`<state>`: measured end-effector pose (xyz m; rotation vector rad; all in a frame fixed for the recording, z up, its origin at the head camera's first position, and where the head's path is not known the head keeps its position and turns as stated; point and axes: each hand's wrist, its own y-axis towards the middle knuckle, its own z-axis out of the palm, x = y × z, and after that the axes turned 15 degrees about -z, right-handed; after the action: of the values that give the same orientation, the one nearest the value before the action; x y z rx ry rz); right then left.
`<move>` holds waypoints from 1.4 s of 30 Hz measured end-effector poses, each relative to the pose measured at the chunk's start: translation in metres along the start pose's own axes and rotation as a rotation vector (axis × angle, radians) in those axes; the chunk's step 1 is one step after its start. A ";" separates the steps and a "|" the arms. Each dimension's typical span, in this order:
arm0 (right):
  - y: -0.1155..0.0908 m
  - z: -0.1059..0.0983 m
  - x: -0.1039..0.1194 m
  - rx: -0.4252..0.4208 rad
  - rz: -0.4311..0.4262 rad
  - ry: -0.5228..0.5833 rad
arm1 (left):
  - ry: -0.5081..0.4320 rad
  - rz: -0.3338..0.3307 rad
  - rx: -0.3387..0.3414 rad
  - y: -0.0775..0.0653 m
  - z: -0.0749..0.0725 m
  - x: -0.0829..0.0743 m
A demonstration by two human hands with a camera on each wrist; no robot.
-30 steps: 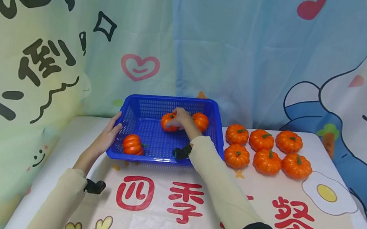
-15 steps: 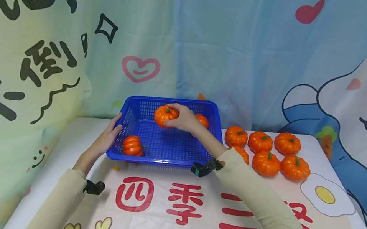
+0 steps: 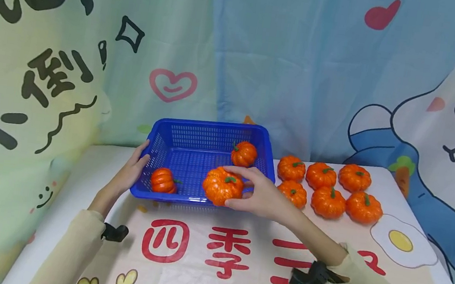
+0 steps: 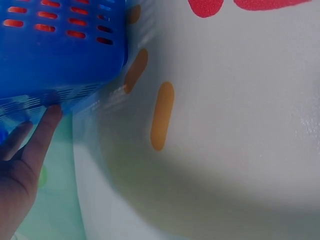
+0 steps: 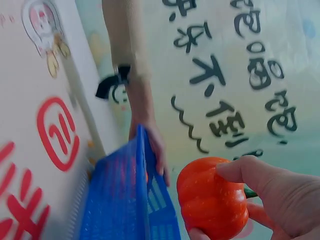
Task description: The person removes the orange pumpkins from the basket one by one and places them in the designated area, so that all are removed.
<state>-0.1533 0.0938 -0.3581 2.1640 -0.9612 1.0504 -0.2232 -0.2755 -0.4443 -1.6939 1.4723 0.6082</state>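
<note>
My right hand (image 3: 261,197) grips a small orange pumpkin (image 3: 221,187) between thumb and fingers. It is held above the front of a blue plastic basket (image 3: 197,140), and its green stem shows in the right wrist view. Two more pumpkins lie inside: a darker one on its side at front left (image 3: 163,181), another at the back right (image 3: 244,154). At the basket's left side is my left hand (image 3: 133,165), its fingers straight against the outer wall. In the left wrist view the fingertips (image 4: 52,111) touch that slotted side.
Right of the basket, several orange pumpkins stand in two rows, such as a front one (image 3: 329,202) and a back one (image 3: 354,178). A printed cloth (image 3: 204,254) with red characters covers the table. A patterned curtain (image 3: 263,70) hangs close behind.
My right hand has lifted a pumpkin from the middle of the basket and brought it toward the front right. The back-right pumpkin now shows fully. My left hand stays at the basket's side.
</note>
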 end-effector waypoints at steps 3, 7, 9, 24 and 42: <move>-0.031 0.000 0.005 0.005 -0.007 0.009 | 0.007 0.004 -0.008 0.000 0.001 0.001; -0.068 0.002 0.004 0.014 0.020 0.041 | 0.010 0.003 -0.011 0.002 0.001 0.002; -0.082 0.003 0.000 0.011 0.043 0.069 | 0.010 0.001 -0.007 0.002 0.001 0.003; -0.140 -0.018 -0.062 -0.088 0.180 -0.024 | 0.000 -0.010 0.000 0.002 0.003 0.003; -0.139 -0.025 -0.129 -0.116 0.137 -0.214 | 0.009 -0.019 -0.007 0.000 0.002 0.001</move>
<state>-0.1114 0.2418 -0.4720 2.1702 -1.2513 0.8126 -0.2225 -0.2738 -0.4461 -1.7164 1.4603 0.5974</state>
